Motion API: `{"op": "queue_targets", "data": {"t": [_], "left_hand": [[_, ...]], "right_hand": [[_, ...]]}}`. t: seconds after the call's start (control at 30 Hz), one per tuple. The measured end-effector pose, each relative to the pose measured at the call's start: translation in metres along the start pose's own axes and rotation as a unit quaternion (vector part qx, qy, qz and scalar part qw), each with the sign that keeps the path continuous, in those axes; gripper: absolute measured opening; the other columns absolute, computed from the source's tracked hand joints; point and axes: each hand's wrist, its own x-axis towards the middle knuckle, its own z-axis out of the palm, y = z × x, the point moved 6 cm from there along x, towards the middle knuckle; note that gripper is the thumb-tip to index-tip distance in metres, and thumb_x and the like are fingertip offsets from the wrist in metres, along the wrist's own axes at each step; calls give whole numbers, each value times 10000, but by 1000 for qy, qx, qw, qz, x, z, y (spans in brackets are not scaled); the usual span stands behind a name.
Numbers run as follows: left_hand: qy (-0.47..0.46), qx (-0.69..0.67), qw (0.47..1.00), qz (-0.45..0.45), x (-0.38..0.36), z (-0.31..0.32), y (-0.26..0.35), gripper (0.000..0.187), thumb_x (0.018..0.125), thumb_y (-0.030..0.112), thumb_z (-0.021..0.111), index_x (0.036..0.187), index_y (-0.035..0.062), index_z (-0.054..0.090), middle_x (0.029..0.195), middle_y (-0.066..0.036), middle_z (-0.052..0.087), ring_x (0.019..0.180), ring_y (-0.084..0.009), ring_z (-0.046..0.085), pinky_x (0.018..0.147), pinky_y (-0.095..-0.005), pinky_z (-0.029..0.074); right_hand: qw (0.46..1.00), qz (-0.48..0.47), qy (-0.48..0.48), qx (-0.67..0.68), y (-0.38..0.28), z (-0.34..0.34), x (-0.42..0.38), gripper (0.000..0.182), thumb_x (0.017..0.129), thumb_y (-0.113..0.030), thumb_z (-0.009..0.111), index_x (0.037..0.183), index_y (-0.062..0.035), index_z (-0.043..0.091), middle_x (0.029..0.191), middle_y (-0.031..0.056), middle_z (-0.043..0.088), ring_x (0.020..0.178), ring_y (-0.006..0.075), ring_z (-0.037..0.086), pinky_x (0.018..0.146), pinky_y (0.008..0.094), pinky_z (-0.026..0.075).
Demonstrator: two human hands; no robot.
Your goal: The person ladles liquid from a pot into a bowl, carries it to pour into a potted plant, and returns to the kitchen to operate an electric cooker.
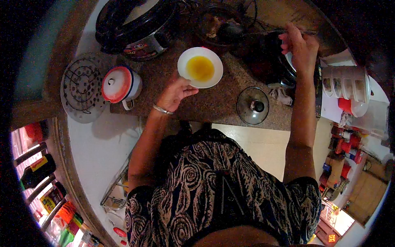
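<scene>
Bowl (219, 68) of yellow liquid (200, 68) over tabletop (224, 105), just beyond left hand (177, 94), which pinches its near rim; right hand (301, 47) curled, grip on anything cannot be told; likely risk: one-sided pinch slips, tilting and spilling liquid

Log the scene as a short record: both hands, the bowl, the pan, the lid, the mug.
Left hand: holding round white bowl at its near edge
Bowl contents: yellow liquid
Right hand: raised, grip unclear
Dark round pan: beyond bowl, brown food inside
Clear glass lid with black knob: on brown speckled countertop, knob up
Red-and-white lidded mug: left of bowl
</scene>
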Motion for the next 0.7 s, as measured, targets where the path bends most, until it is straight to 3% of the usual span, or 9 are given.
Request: {"op": "queue_targets", "data": {"t": [0.33, 0.4, 0.7], "left_hand": [[3, 22, 1000, 5, 7, -5, 0, 521, 821, 216, 561, 1287, 125, 345, 1087, -69, 551, 888, -189, 579, 811, -398, 491], [3, 23, 1000, 9, 7, -5, 1, 519, 821, 215, 562, 1284, 122, 346, 1087, -70, 550, 888, -188, 579, 810, -397, 492], [9, 19, 1000, 13, 5, -11, 10, 519, 818, 205, 566, 1276, 106, 344, 1089, -78, 545, 887, -190, 581, 798, -382, 503]], "right_hand": [[999, -15, -32, -33, -6, 11, 19, 283, 846, -271, 593, 945, -5, 590, 701, 75, 632, 512, 89, 535, 431, 218, 418], [997, -57, -40, -33, -18, 16, 17, 288, 843, -277, 596, 940, -5, 591, 698, 73, 629, 513, 84, 532, 430, 216, 416], [998, -46, -48, -10, -12, 32, 38, 318, 822, -274, 627, 970, 4, 580, 701, 81, 632, 514, 91, 539, 429, 216, 428]]}}
